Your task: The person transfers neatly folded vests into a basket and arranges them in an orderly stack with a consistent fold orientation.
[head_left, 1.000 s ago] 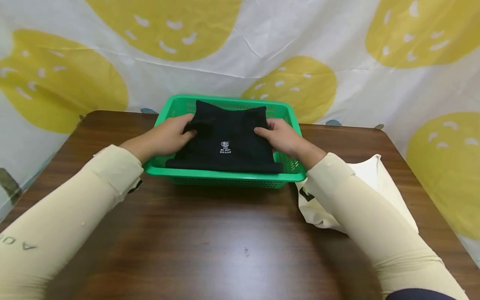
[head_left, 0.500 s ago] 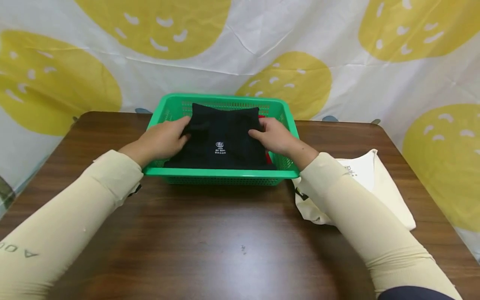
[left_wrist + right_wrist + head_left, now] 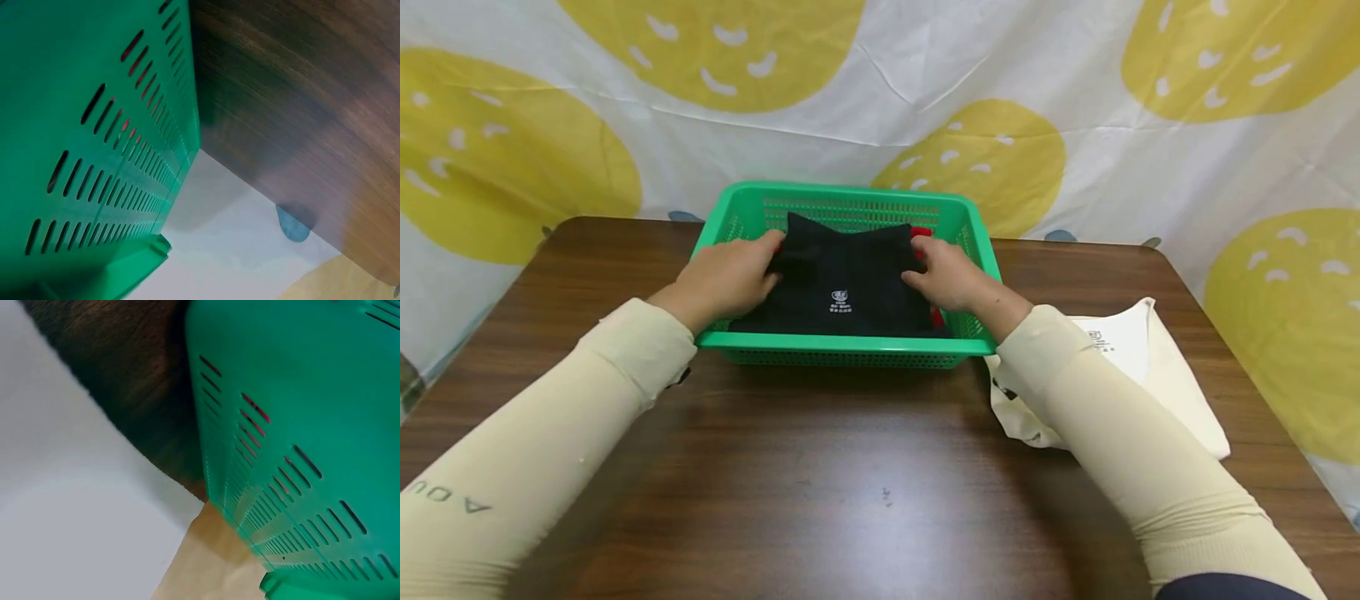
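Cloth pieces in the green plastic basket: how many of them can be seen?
2 visible: a black cloth with white print on top, and what looks like a red cloth showing beyond its right edge. More may be hidden underneath.

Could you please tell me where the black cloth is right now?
In the head view, the black cloth is in the green basket, between the left hand and the right hand, with a red item at its right edge.
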`<move>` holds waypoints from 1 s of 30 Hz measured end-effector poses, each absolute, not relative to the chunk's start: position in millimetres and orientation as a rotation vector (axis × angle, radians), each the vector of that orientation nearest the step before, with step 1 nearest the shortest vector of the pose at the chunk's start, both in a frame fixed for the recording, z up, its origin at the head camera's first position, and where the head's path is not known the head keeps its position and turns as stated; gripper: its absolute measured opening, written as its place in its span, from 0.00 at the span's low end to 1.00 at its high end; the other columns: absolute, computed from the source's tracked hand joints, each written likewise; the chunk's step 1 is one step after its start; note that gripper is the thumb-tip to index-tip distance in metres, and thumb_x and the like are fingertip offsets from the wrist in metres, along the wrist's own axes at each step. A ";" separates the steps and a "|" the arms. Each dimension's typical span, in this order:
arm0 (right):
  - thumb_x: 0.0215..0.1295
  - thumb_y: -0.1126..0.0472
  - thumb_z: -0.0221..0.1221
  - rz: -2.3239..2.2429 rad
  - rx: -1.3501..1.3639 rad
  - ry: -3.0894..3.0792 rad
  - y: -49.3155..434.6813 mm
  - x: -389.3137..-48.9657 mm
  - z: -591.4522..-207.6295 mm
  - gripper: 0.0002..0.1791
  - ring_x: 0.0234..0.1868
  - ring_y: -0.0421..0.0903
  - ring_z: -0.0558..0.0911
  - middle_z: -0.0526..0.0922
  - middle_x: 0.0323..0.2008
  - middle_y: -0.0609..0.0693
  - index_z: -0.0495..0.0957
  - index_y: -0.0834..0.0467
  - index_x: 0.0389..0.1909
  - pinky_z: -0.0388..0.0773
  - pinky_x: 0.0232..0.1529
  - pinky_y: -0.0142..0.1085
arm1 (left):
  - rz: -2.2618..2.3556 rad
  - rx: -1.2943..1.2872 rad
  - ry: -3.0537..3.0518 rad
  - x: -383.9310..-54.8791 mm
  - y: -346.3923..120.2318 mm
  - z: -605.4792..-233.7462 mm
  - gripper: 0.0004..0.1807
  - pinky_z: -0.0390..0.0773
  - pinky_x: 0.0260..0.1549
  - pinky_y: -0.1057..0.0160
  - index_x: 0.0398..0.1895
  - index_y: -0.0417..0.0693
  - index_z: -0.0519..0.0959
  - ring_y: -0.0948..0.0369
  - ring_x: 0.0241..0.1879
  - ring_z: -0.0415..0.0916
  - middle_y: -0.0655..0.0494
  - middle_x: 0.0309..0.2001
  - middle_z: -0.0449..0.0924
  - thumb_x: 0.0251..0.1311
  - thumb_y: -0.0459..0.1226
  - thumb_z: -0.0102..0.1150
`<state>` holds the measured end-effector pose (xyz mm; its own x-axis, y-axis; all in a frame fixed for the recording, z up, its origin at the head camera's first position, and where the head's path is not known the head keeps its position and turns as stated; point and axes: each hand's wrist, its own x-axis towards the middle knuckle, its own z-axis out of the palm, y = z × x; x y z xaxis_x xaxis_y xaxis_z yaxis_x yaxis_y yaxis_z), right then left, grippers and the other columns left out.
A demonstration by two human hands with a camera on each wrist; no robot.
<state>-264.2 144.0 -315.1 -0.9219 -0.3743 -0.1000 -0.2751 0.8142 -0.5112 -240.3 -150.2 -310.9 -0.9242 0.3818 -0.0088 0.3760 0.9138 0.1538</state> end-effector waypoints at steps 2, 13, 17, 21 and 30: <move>0.73 0.59 0.56 -0.737 -0.508 2.778 143.2 -264.2 -316.1 0.32 0.50 0.58 0.85 0.79 0.58 0.65 0.59 0.63 0.73 0.77 0.58 0.47 | 0.226 0.603 3.049 -239.9 -150.2 -311.8 0.32 0.80 0.42 0.42 0.73 0.42 0.59 0.43 0.44 0.83 0.36 0.51 0.82 0.70 0.39 0.56; 0.71 0.65 0.58 -0.723 -0.496 2.764 139.7 -261.7 -318.0 0.31 0.28 0.58 0.86 0.78 0.35 0.57 0.58 0.58 0.71 0.81 0.35 0.38 | 0.197 0.631 3.075 -238.7 -151.2 -313.4 0.35 0.81 0.35 0.44 0.73 0.44 0.58 0.46 0.36 0.83 0.39 0.42 0.84 0.66 0.39 0.61; 0.69 0.63 0.60 -0.725 -0.461 2.761 138.7 -261.1 -317.5 0.36 0.26 0.56 0.85 0.78 0.29 0.56 0.54 0.56 0.73 0.79 0.34 0.37 | 0.232 0.636 3.079 -238.8 -150.9 -314.1 0.34 0.80 0.44 0.41 0.72 0.45 0.60 0.43 0.47 0.81 0.37 0.52 0.82 0.65 0.38 0.62; 0.67 0.62 0.63 -0.725 -0.427 2.768 138.3 -261.4 -319.0 0.41 0.22 0.51 0.83 0.77 0.26 0.55 0.51 0.54 0.75 0.78 0.33 0.36 | 0.267 0.622 3.068 -239.5 -149.9 -314.4 0.32 0.78 0.51 0.41 0.69 0.45 0.64 0.43 0.56 0.78 0.39 0.60 0.78 0.64 0.38 0.63; 0.65 0.58 0.65 -0.521 -0.519 2.844 140.1 -261.4 -322.5 0.36 0.60 0.56 0.74 0.71 0.61 0.63 0.61 0.59 0.71 0.73 0.62 0.47 | 0.250 0.628 3.044 -238.5 -146.4 -315.4 0.29 0.79 0.36 0.51 0.68 0.49 0.69 0.54 0.41 0.79 0.49 0.46 0.81 0.64 0.42 0.64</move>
